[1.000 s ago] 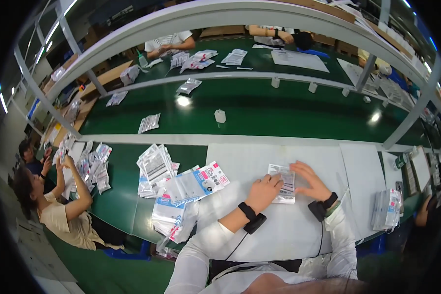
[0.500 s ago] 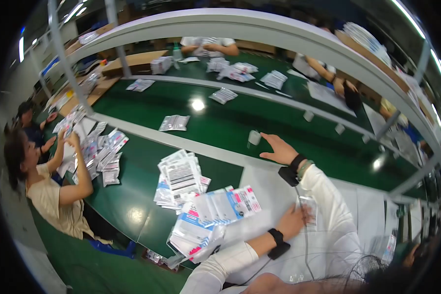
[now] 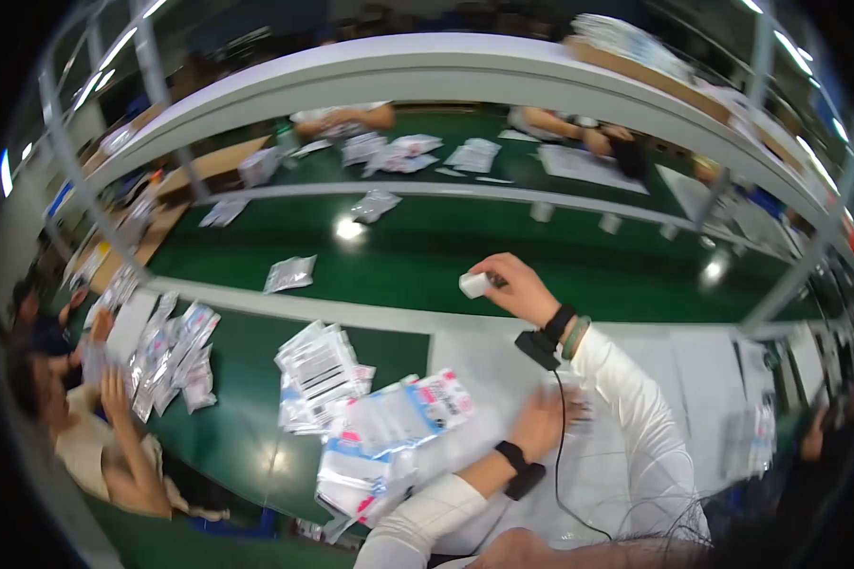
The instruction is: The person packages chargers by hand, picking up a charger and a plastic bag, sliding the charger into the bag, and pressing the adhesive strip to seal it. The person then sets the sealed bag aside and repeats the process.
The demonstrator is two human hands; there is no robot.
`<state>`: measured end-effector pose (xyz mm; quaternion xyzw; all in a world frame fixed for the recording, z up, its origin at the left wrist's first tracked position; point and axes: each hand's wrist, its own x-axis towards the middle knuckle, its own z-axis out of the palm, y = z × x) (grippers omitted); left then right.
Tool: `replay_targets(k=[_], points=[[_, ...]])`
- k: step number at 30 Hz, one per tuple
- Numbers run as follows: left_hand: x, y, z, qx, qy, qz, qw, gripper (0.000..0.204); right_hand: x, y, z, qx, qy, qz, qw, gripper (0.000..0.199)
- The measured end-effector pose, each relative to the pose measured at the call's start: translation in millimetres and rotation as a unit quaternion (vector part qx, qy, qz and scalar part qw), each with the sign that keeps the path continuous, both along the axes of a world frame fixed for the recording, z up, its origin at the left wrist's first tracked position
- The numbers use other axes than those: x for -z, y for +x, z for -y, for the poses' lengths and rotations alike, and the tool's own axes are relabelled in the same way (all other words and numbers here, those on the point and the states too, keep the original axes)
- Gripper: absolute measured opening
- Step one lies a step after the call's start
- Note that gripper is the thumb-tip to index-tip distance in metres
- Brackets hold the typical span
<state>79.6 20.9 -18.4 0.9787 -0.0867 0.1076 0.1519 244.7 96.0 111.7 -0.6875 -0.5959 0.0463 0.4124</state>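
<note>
- Above the green strip past the rail, in the head view, the right hand pinches a small white block between thumb and fingers. Its grip is nearly closed, with just the block in the gap. The block is up off the strip, out in front of the person.
- Down on the white sheet that covers part of the bench, the left hand is low and near the body. Its fingers are blurred beside a pale packet. I cannot tell if they are spread, hold the packet, or just touch it.
- It looks like the step in hand is getting the block. I think the next move calls for a tight little pinch, so the block does not slip, and a steady left hand by the packet.
- To the left of that hand, also on the bench, are blue and white bags and a stack of printed packs. Neither hand touches them.
- Farther back, more white blocks sit near the far rail. On the left side, a co-worker has their own hands up by some shiny packs.
</note>
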Motion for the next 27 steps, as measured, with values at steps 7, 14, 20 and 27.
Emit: replay_targets(k=[7, 14, 20, 27], points=[[-8, 7, 0, 0.002, -0.027, 0.003, 1.000, 0.042, 58, -35, 225, 0.063, 0.143, -0.284, 0.946, 0.050], [-10, 21, 16, -0.026, 0.026, -0.023, 0.999, 0.047, 87, -44, 293, 0.145, -0.010, -0.284, 0.948, 0.046], [-13, 19, 4, 0.024, -0.310, -0.028, 0.950, 0.039, 80, -57, 296, 0.105, 0.125, -0.277, 0.947, 0.041], [-10, 19, -1, 0.032, -0.241, -0.028, 0.970, 0.024, 75, -65, 292, 0.111, 0.047, -0.243, 0.962, 0.041]])
